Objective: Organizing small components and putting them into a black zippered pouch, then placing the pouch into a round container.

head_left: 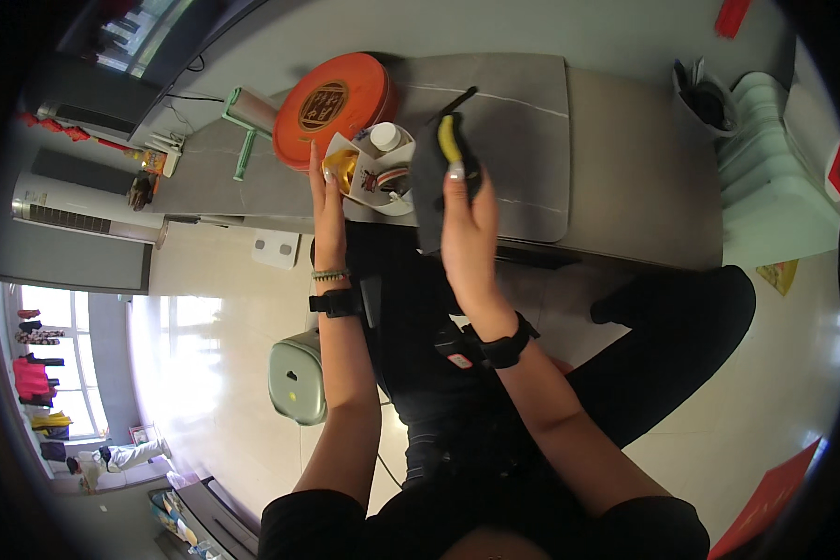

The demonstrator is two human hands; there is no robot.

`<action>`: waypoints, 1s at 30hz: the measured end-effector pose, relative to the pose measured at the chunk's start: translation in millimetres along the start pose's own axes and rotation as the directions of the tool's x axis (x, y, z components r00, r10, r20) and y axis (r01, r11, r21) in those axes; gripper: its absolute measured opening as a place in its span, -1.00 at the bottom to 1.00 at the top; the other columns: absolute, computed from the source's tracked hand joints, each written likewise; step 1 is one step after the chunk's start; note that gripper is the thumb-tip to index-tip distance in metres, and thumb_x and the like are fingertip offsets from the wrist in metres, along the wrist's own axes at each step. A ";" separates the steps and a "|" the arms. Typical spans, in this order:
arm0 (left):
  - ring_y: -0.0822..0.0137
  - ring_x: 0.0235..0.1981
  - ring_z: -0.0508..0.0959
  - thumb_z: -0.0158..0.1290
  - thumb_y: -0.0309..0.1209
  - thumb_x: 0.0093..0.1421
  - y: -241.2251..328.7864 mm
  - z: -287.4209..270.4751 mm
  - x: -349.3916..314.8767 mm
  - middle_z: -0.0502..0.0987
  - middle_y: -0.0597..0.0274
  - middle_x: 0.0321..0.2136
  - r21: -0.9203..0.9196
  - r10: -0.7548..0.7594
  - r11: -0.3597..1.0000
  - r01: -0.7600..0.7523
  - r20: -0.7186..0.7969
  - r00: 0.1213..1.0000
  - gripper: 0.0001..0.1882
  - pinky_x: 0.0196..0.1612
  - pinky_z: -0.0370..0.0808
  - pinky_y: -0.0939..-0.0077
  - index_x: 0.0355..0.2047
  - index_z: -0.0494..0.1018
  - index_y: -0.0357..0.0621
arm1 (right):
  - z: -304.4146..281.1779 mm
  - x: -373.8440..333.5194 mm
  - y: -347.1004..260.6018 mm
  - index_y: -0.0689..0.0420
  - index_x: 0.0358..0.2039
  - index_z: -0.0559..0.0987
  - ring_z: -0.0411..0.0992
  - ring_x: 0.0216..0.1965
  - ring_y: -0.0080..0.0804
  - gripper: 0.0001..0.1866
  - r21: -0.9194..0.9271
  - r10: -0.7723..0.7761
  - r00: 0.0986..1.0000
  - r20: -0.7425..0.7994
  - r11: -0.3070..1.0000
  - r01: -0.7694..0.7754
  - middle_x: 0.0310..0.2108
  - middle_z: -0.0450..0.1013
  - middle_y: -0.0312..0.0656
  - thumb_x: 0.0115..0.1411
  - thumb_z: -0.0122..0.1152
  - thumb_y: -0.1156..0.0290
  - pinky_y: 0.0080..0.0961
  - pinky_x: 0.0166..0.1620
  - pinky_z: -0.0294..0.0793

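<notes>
My right hand (470, 238) grips a black-and-yellow curved handle (450, 140), thumb on top. A dark grey flat piece (428, 191) hangs beside or below it; its exact kind is unclear. A short black strip sticks out at its far end. My left hand (330, 219) stands upright with straight fingers against the left side of a white open container (401, 207), holding nothing visible. Inside the container are a white-capped bottle (385, 137), a gold shiny item (341, 170) and a ring-shaped roll (395, 180), partly hidden.
A round orange tin (345, 84) stands behind the container on the grey table (523, 168). Further left lies a light-green lint-roller-like tool (245, 149). A green stool (297, 381) and a white scale (276, 248) are on the floor. Pale green stacked stools (765, 177) stand right.
</notes>
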State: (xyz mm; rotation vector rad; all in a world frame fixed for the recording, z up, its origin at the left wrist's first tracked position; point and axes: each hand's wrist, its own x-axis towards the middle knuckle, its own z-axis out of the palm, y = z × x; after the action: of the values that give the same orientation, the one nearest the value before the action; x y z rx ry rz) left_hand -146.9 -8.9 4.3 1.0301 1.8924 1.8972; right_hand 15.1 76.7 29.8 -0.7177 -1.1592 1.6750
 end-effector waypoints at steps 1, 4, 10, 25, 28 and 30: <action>0.26 0.16 0.04 -0.28 -0.17 0.22 3.6 2.7 -1.1 -0.07 0.12 0.17 0.000 -0.002 1.000 0.002 0.002 1.000 -0.41 0.16 0.00 0.40 0.20 -0.18 -0.04 | 7.5 -1.2 2.0 0.27 -0.13 0.35 0.21 -0.37 -0.64 -0.64 -0.015 -0.018 0.999 0.029 1.000 0.018 -0.40 0.32 -0.36 0.21 -0.11 0.24 -0.67 -0.24 0.23; 0.26 0.14 0.07 -0.31 -0.32 0.22 5.4 7.6 -3.4 -0.04 0.09 0.16 0.193 0.068 0.979 -0.065 -0.007 0.998 -0.49 0.14 0.03 0.45 0.17 -0.09 -0.10 | 34.0 -1.8 0.0 0.26 -0.13 0.32 0.34 -0.38 -0.40 -0.66 -0.049 -0.064 0.989 0.132 0.996 0.071 -0.43 0.37 -0.13 0.20 -0.13 0.27 -0.53 -0.26 0.29; 0.26 -0.01 0.24 -0.34 -0.36 0.17 -16.0 8.7 0.9 0.14 0.05 0.03 0.027 0.086 0.996 -0.083 -0.091 0.992 -0.52 0.04 0.18 0.47 0.11 0.00 -0.17 | 53.6 -3.5 26.8 0.31 -0.11 0.26 0.33 -0.25 0.12 -0.66 -0.278 -0.067 0.943 0.325 0.947 0.163 -0.37 0.38 0.21 0.16 -0.13 0.35 -0.21 -0.25 0.34; 0.32 -0.04 0.28 -0.26 -0.35 0.21 -4.3 8.8 2.9 0.19 0.06 0.01 0.153 0.050 0.987 -0.044 -0.031 0.998 -0.52 0.00 0.22 0.50 0.14 -0.01 -0.13 | 6.8 4.0 -49.2 0.30 -0.15 0.34 0.30 -0.42 -0.47 -0.61 -0.122 -0.118 0.958 0.262 0.981 0.154 -0.46 0.35 -0.17 0.20 -0.12 0.20 -0.55 -0.29 0.30; 0.34 -0.04 0.28 -0.23 -0.37 0.21 -6.4 -10.6 12.1 0.21 0.04 0.01 0.145 0.045 0.989 -0.041 -0.021 0.999 -0.51 -0.01 0.23 0.53 0.15 -0.03 -0.11 | -30.2 19.0 -88.1 0.28 -0.16 0.36 0.31 -0.41 -0.48 -0.62 -0.221 -0.191 0.943 0.273 0.941 0.255 -0.46 0.37 -0.16 0.19 -0.10 0.20 -0.52 -0.28 0.31; 0.32 -0.05 0.31 -0.18 -0.37 0.20 1.1 -21.2 12.5 0.24 -0.03 -0.01 0.198 0.109 0.975 -0.100 -0.036 0.993 -0.48 -0.04 0.27 0.54 0.15 -0.04 -0.11 | -57.3 29.8 -110.7 0.26 -0.16 0.37 0.25 -0.50 -0.58 -0.61 -0.362 -0.173 0.953 0.250 0.896 0.258 -0.53 0.32 -0.27 0.19 -0.09 0.17 -0.61 -0.38 0.27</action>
State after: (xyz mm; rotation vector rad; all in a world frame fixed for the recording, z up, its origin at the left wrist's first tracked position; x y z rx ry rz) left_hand -169.1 -17.2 11.2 1.1742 2.1257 1.8331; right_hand 92.8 137.4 111.7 -0.6305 -1.6942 1.3675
